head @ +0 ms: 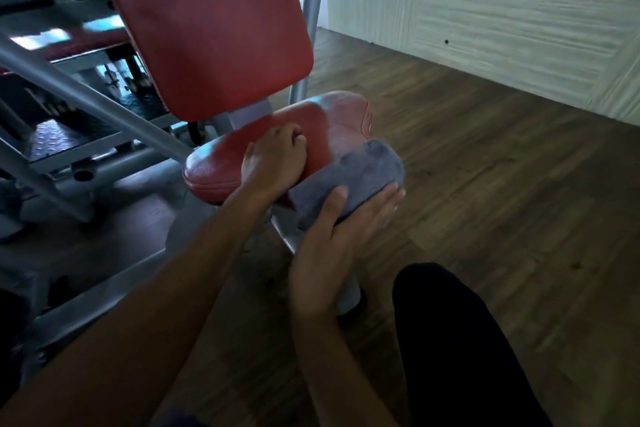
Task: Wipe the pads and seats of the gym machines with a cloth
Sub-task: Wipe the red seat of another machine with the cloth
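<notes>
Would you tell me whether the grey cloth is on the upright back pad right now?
No, the right hand presses the grey cloth against the near edge of the red seat, below the back pad.

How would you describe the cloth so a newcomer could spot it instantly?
Start at the tall red back pad; just below it sits a red seat. At the seat's near right edge, the right hand presses a bunched cloth. It is the only soft, grey-blue thing among shiny red surfaces.
</notes>
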### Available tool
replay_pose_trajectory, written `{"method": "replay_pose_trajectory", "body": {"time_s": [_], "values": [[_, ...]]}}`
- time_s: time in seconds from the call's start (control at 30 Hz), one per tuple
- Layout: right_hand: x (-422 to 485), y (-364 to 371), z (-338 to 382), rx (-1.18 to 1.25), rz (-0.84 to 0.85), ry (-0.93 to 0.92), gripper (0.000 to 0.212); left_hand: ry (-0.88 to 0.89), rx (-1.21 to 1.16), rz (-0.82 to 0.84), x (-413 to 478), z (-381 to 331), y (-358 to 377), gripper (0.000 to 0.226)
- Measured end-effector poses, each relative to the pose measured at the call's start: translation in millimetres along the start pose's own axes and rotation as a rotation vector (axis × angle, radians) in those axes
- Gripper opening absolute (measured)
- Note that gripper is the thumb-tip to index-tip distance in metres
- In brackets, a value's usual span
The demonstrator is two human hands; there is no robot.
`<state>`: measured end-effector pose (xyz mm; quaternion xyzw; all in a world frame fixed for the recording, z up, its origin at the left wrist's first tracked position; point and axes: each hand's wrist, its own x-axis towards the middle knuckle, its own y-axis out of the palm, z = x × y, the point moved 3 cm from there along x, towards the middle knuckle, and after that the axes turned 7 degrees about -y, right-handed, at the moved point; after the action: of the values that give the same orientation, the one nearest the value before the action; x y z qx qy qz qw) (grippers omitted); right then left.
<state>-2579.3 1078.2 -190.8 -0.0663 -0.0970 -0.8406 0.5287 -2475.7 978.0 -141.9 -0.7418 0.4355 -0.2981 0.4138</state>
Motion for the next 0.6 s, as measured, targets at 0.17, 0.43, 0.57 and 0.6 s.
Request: {"method": "replay_pose_trajectory", "body": {"time_s": [0.17, 0.43, 0.57, 0.6], "values": [[-44.5, 0.4, -7.7, -0.096, 0.144, -0.161, 0.073, 0.015, -0.01, 0.024, 0.3, 4.3, 0.1, 0.04], [13.0, -12.1, 2.4, 0.087, 0.019, -0.008, 0.067, 0.016, 0.016, 0.03, 2.3, -0.7, 0.3, 0.038], [45.5, -23.9, 8.7, 0.101, 0.107, 0.05, 0.069, -0.039, 0.044, 0.097, 11.0, -9.9, -1.7, 0.041], [60.5, -26.9, 8.5, 0.09, 0.153, 0.069, 0.066, -0.066, 0.044, 0.11, 15.0, -14.3, -2.1, 0.046]]}}
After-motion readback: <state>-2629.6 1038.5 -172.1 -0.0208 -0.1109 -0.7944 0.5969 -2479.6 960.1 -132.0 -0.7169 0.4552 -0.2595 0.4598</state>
